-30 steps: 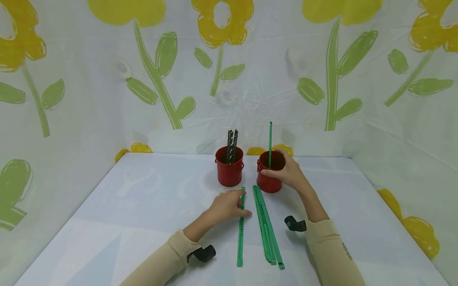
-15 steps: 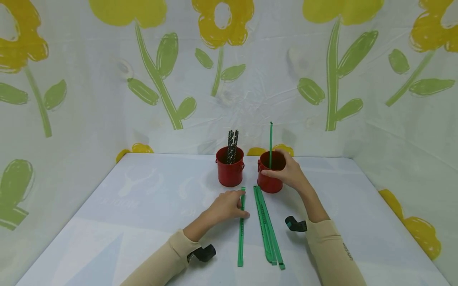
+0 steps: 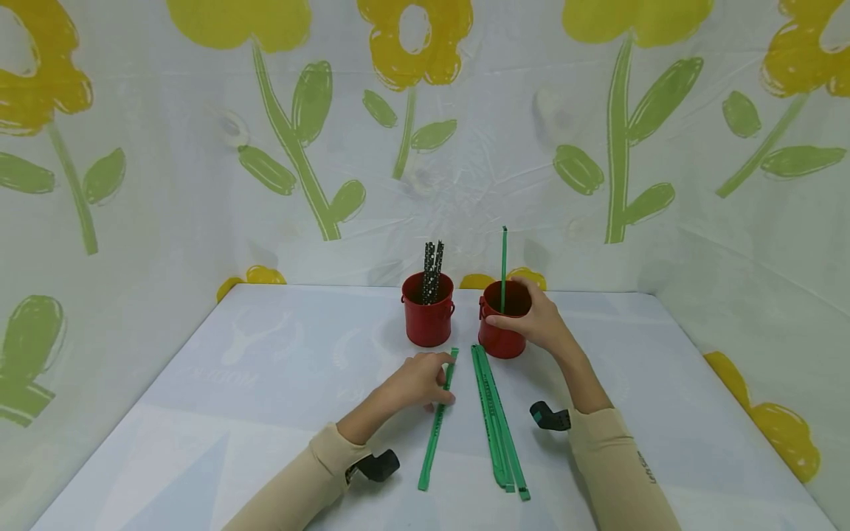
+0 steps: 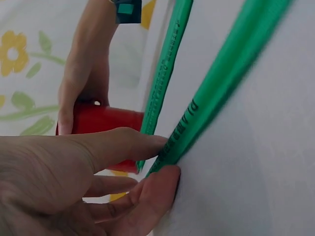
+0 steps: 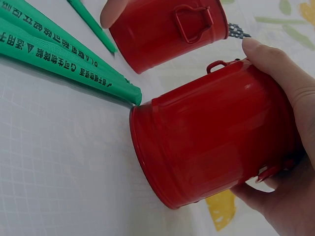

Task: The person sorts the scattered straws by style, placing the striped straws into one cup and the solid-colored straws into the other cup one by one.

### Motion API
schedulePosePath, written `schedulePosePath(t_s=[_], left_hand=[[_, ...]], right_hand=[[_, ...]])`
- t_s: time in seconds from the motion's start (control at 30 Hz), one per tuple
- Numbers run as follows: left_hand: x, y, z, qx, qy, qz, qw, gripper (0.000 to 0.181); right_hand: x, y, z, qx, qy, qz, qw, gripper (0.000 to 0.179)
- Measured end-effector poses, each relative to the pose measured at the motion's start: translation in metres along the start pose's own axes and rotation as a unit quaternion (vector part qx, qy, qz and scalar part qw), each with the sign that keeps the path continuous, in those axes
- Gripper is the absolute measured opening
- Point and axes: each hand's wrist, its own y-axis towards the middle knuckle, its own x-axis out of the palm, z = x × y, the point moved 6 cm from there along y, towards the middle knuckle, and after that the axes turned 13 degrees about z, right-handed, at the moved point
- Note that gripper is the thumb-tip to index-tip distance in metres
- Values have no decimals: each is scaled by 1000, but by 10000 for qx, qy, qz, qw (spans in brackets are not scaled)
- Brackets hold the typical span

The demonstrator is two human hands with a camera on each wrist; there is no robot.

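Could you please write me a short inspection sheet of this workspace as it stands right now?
Surface: pale blue-white table, flat.
Job's things: single green wrapped straw lying slantwise; two more green wrapped straws side by side; right red metal bucket with one upright green straw.
Clutter: left red metal bucket holding black dotted straws.
Hands: left hand pinches the single straw between thumb and fingers; right hand grips the right bucket.
Cables: nothing seen.
Surroundings: white cloth walls printed with yellow flowers; black wrist cameras on beige sleeves.
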Motion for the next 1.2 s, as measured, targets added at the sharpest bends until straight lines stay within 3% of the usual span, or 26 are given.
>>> schedulePosePath(t_s=[0.37,0.67,1.2], left_hand=[[2,0,-2,-70,-283,-319,9991,59],[2,0,-4,-128,-297,-319,9990,65],[1,1,-4,96,-295,-284,9991,64]], right_hand=[[1,0,0,78,8,-38,10000,95],[0,0,0,60,-17,-25,10000,94],[1,0,1,75,-48,-27,10000,97]])
